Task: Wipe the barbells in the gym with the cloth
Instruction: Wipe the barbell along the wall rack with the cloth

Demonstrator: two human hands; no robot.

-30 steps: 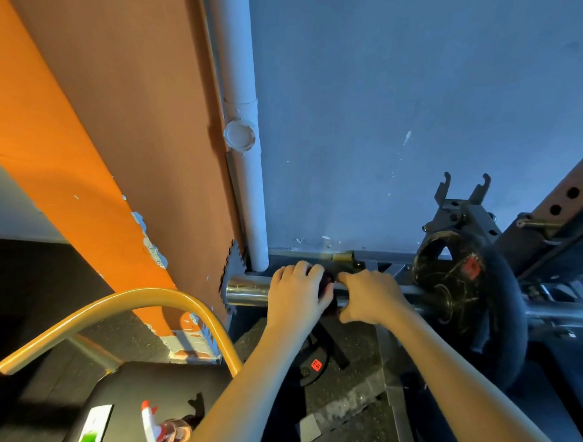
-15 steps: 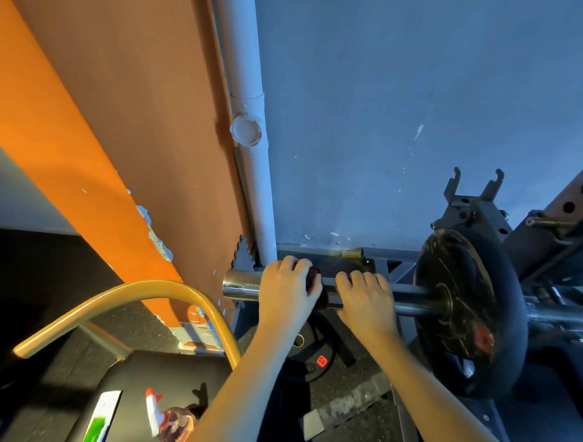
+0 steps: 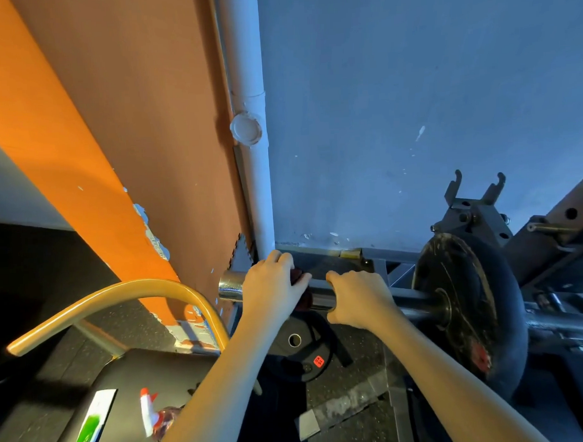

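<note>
**Head view: cloth on the bar sleeve, both hands on**

One chrome steel barbell (image 3: 231,285) lies level, low by the blue wall. One dark red cloth (image 3: 298,277) sits on its sleeve under the left hand (image 3: 272,289). The fingers are curled round cloth and bar together, likely to rub all sides. The right hand (image 3: 359,299) grips bare sleeve just beside it, fingers wrapped, probably to stop the sleeve spinning. Two black round plates: loaded plate (image 3: 465,307) on the bar, floor plate (image 3: 298,356) beneath. One spray bottle (image 3: 148,414) on the black table (image 3: 130,368).

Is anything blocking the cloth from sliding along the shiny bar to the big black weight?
Yes. The right hand grips the steel barbell between the dark red cloth under the left hand and the black round weight plate.
</note>
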